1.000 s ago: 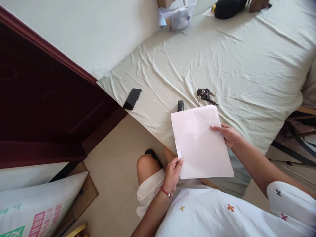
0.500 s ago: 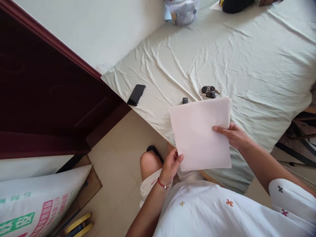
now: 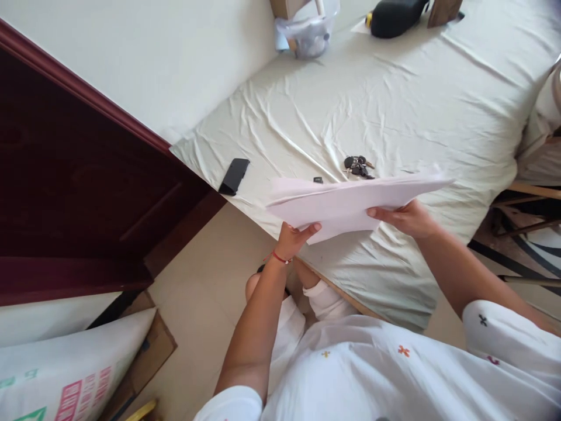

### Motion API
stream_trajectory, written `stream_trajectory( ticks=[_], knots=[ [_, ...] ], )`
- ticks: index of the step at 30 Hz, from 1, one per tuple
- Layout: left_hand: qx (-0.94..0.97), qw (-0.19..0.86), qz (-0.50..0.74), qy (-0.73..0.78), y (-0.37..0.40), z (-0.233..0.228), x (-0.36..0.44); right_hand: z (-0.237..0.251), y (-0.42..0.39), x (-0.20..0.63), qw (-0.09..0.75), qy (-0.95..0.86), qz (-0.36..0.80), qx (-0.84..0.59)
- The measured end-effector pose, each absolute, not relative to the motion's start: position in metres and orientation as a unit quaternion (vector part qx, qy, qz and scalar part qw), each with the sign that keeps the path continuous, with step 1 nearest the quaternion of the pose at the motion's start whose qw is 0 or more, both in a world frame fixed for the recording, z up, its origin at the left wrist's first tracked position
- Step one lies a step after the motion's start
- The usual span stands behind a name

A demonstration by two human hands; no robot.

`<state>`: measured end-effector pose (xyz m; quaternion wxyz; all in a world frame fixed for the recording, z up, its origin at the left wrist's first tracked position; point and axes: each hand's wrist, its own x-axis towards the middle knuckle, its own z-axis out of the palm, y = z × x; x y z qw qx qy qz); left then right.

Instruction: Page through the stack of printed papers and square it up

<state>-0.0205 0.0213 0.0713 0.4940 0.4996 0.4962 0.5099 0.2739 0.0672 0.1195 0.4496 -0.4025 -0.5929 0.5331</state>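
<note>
Both hands are holding a stack of white paper (image 3: pixel 337 210) above the near edge of a bench (image 3: pixel 442 111) covered with a wrinkled pale cloth. The left hand (image 3: pixel 298 238) is pinching the lower left part of the stack, its thumb lying on the facing sheet and its other fingers mostly hiding behind. The right hand (image 3: pixel 401 218) is gripping toward the right end in the same way, thumb in front, fingers out of sight. The sheets are tilting steeply, showing as a narrow band, and their upper edges are fanning apart, with one corner sticking out past the right hand. A red bracelet (image 3: pixel 281 258) is circling the left wrist.

Just beyond the paper, a bunch of keys (image 3: pixel 359 166) is lying on the cloth, and a small black object (image 3: pixel 318 180) is peeking out, mostly covered by the sheets. A black phone-like slab (image 3: pixel 234 176) is resting near the left edge of the bench. At the far side, a clear plastic tub (image 3: pixel 309 40) is standing by the wall, and a black case (image 3: pixel 397 17) is sitting beside a brown wooden piece (image 3: pixel 443 11). A printed white sack (image 3: pixel 70 362) is leaning at lower left.
</note>
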Motion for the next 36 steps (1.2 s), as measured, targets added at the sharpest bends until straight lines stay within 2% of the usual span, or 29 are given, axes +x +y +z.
stream_trajectory(
  ticks=[7, 12, 18, 23, 27, 32, 36],
  knots=[
    [0.513, 0.486, 0.474, 0.524, 0.011, 0.084, -0.009, 0.098, 0.061, 0.276, 0.441, -0.557, 0.560, -0.427],
    [0.491, 0.547, 0.461, 0.497, -0.001, 0.088, -0.002, 0.102, 0.054, 0.278, 0.415, -0.474, 0.648, -0.427],
    [0.359, 0.597, 0.546, 0.465, -0.004, 0.093, 0.001, 0.092, 0.028, 0.282, 0.310, -0.356, 0.749, -0.465],
    [0.277, 0.577, 0.597, 0.484, 0.005, 0.094, 0.009, 0.081, 0.005, 0.280, 0.275, -0.297, 0.779, -0.479],
    [0.267, 0.584, 0.591, 0.488, 0.002, 0.092, 0.014, 0.079, 0.005, 0.289, 0.238, -0.356, 0.767, -0.477],
    [0.278, 0.611, 0.571, 0.473, -0.003, 0.094, 0.013, 0.073, 0.013, 0.292, 0.264, -0.345, 0.771, -0.466],
    [0.296, 0.632, 0.581, 0.418, 0.003, 0.100, 0.006, 0.074, 0.010, 0.279, 0.237, -0.295, 0.793, -0.477]
  ],
)
